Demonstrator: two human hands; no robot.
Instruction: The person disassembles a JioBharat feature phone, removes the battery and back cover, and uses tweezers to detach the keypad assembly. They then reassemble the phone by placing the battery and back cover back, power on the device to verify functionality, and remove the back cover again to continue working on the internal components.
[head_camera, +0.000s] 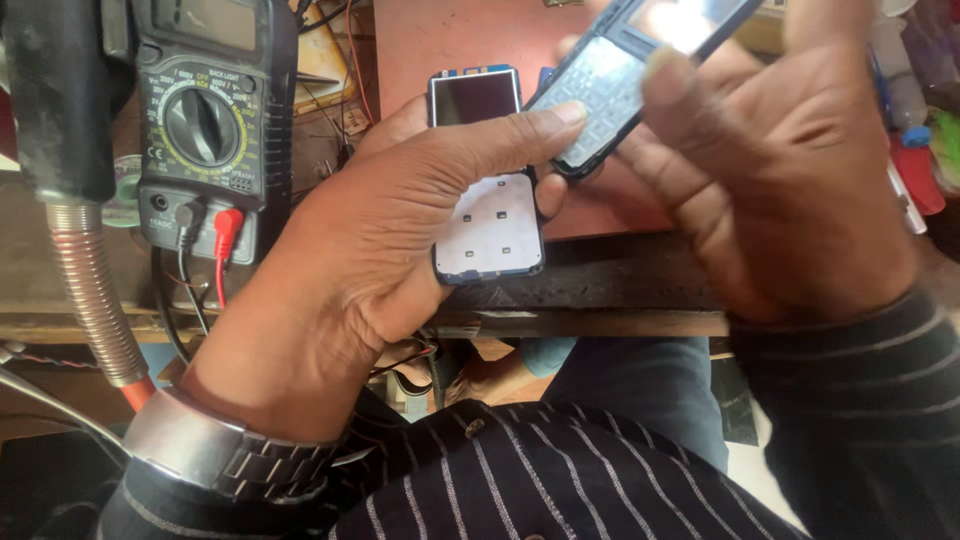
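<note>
- Opened phone body (488, 190): blue edge, dark screen, white keypad membrane with small dark squares.
- Phone front cover (620, 85): black frame, pale grey keys.
- Multimeter (205, 120): dark grey-green case, black dial, yellow ring of markings.
- Test lead plugs (227, 232): one red, one black.
- Mat (450, 35) on the surface: reddish brown.
- Flexible hose (95, 300): coppery metal, ribbed, red at its lower end.
- Wristwatch (215, 455): silver-grey metal links.
- Sleeves (560, 480): black with thin white stripes.
- Trousers (640, 390): blue.

Your left hand (370, 250) lies palm down, fingers curled, thumb stretched toward the right, a metal-link watch at the wrist. Your right hand (770, 170) is raised beside it, fingers pinched shut, striped dark sleeves on both forearms.
</note>
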